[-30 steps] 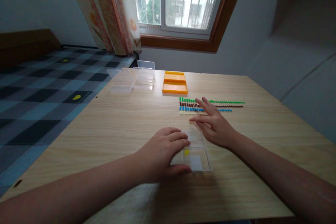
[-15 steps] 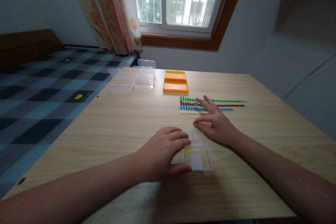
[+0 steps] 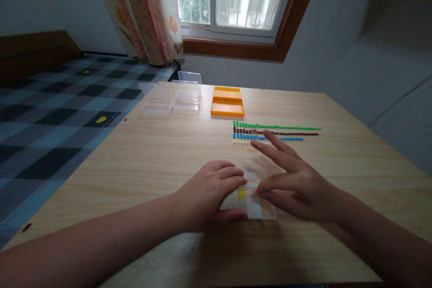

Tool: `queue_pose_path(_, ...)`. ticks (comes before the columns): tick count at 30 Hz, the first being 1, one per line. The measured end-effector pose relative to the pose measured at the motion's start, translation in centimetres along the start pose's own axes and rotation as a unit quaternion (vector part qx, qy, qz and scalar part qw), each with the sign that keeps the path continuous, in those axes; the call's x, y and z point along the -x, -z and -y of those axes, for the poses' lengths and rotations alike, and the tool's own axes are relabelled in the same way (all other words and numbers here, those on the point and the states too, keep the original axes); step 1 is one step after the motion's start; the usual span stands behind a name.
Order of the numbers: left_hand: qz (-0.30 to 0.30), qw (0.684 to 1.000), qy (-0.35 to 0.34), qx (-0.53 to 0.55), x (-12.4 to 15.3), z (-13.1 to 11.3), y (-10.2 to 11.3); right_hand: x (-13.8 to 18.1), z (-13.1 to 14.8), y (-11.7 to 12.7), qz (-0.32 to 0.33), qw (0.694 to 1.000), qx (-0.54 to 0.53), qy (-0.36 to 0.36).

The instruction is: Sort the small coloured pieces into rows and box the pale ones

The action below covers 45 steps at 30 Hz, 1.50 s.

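With twelve o'clock pointing away from the person, the open clear box (image 3: 269, 210) lies on the table (image 3: 151, 157), its long axis apparently running six to twelve. Both hands are at it: the left hand (image 3: 209, 193) lies palm down over its nine o'clock side, spread rather than closed, thumb along the near edge. The right hand (image 3: 305, 195) slants in from four o'clock, thumb and forefinger tips close together above the box, other fingers stretched toward ten; whether the tips pinch anything, I cannot tell. From them, the yellow patch (image 3: 242, 193) inside lies at nine, the short row of yellow bits (image 3: 251, 149) near twelve.
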<state>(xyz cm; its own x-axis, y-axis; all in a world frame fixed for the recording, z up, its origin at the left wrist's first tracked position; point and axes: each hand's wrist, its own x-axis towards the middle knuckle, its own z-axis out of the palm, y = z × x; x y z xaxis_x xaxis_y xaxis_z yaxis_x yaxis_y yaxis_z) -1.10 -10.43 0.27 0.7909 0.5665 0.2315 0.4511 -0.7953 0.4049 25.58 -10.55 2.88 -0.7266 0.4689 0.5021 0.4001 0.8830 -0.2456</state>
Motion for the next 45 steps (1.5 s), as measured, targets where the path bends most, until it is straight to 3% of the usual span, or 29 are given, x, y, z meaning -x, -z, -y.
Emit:
queue_pose_path(6,-0.007,1.0,-0.006,-0.002,0.1,0.1,-0.2,0.2,0.3,-1.5,0.103,0.995,0.008,0.006)
queue_pose_path(11,-0.009,1.0,-0.014,0.005,0.2,0.2,-0.4,0.3,-0.1,-2.3,0.104,0.994,0.006,0.007)
queue_pose_path(19,0.003,1.0,-0.003,-0.004,0.1,0.1,-0.1,-0.1,0.4,0.2,0.073,0.997,0.008,0.018)
queue_pose_path(25,-0.004,1.0,-0.007,-0.001,0.1,0.2,-0.1,0.0,1.0,-0.1,0.165,0.985,-0.042,0.014)
queue_pose_path(30,-0.003,1.0,-0.008,0.005,0.1,0.2,-0.1,0.5,0.8,-0.8,0.199,0.979,-0.038,-0.002)
queue_pose_path(45,-0.002,1.0,-0.009,-0.003,0.0,0.1,-0.1,0.3,0.4,-1.1,0.202,0.979,-0.006,0.006)
